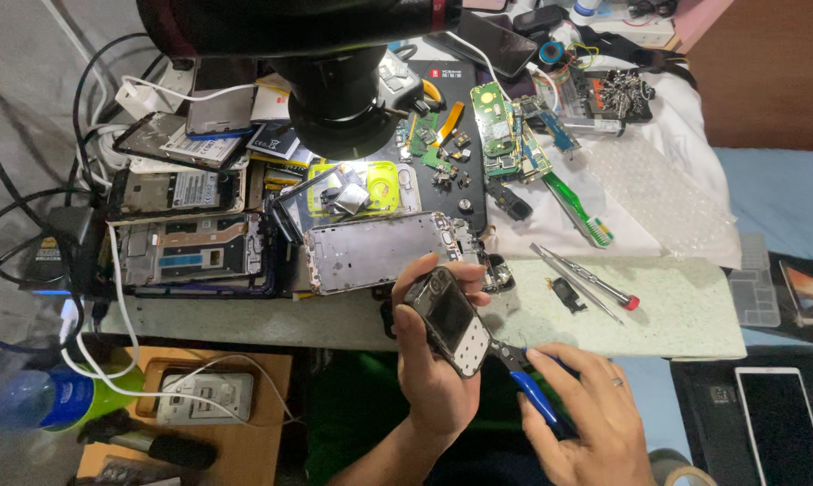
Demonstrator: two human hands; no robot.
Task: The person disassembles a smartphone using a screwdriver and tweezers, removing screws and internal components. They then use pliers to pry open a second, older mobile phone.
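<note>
You're sitting at a phone repair workshop. Your worktop (685, 310) is crowded with stripped phone frames (375, 252), green circuit boards (494, 121), screwdrivers (586, 279) and a microscope (334, 81) overhead.

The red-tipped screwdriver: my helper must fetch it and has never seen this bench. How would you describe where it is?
Start at the pale speckled bench top. Right of the small phone in the left hand, two thin metal tools lie slanted together. The screwdriver is the one ending in a red cap; the tweezers beside it are bare metal.
</note>
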